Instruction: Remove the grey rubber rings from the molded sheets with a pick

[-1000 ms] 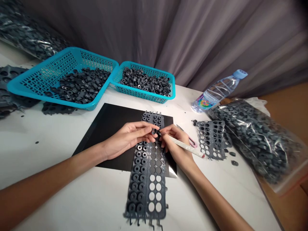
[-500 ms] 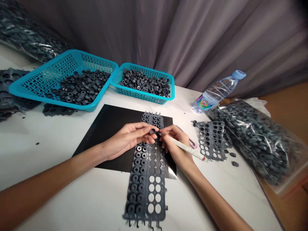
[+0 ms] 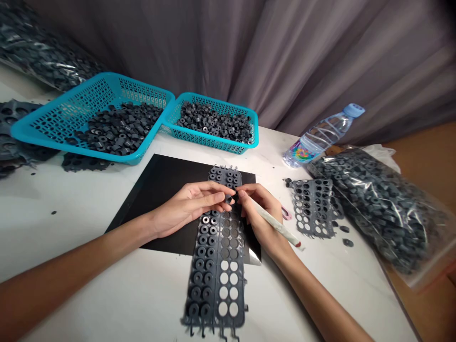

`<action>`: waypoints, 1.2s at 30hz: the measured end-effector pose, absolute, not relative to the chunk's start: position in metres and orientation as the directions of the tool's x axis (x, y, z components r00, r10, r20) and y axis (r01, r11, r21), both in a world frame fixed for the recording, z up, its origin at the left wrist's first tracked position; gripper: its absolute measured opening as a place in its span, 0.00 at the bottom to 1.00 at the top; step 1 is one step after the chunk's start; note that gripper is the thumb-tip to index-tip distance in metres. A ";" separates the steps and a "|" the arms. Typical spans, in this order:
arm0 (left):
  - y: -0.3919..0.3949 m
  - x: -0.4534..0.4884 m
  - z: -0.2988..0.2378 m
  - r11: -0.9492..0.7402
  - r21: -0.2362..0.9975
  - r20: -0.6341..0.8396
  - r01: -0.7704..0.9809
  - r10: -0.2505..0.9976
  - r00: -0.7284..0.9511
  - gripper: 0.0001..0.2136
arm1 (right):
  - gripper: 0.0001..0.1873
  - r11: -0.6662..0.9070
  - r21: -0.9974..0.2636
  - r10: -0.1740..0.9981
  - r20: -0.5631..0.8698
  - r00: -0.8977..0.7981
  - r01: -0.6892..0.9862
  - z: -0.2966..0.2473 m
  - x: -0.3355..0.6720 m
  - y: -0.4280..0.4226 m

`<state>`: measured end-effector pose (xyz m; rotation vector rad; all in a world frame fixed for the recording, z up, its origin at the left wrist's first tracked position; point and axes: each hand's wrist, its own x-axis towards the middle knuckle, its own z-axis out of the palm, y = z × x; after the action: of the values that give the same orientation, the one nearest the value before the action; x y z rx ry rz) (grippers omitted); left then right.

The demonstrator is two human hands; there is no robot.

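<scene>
My left hand [image 3: 190,202] is closed in a pinch on a small dark rubber ring [image 3: 229,199], held above a perforated black rubber sheet [image 3: 218,266]. Close against it, my right hand [image 3: 261,209] grips a slim white pen-like tool [image 3: 276,224] with a reddish rear end; its working tip is hidden by the fingers. Down the sheet's left columns sit ring-shaped pieces, while the near right columns are bare holes. The sheet lies partly over a black mat [image 3: 156,190].
Two blue baskets, a larger one [image 3: 76,148] and a smaller one [image 3: 213,145], hold many black rings. At right stand a water bottle [image 3: 317,137], a punched sheet [image 3: 313,206], a pink-edged object [image 3: 286,213] and a clear bag of rings [image 3: 384,209]. Another bag [image 3: 46,52] lies back left.
The ring in my left fingers has turned and shifted slightly right. The rear end of the tool in my right hand has swung a little downward.
</scene>
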<state>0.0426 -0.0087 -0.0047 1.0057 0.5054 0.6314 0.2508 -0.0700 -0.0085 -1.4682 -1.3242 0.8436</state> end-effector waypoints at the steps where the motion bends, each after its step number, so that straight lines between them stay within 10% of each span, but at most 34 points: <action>1: -0.009 0.043 -0.005 0.388 0.888 -0.102 -0.248 0.691 0.716 0.11 | 0.13 0.041 -0.943 0.979 0.104 0.174 0.329 -0.008 0.251 -0.070; 36: -0.018 0.048 -0.005 0.110 0.993 -0.063 -0.030 0.752 0.656 0.14 | 0.09 0.265 -0.705 0.934 0.357 0.006 0.658 0.034 0.289 -0.067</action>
<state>0.0483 -0.0181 -0.0048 1.3513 0.6715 0.6431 0.2891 -0.0674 0.0337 -1.4679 -1.7262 0.4300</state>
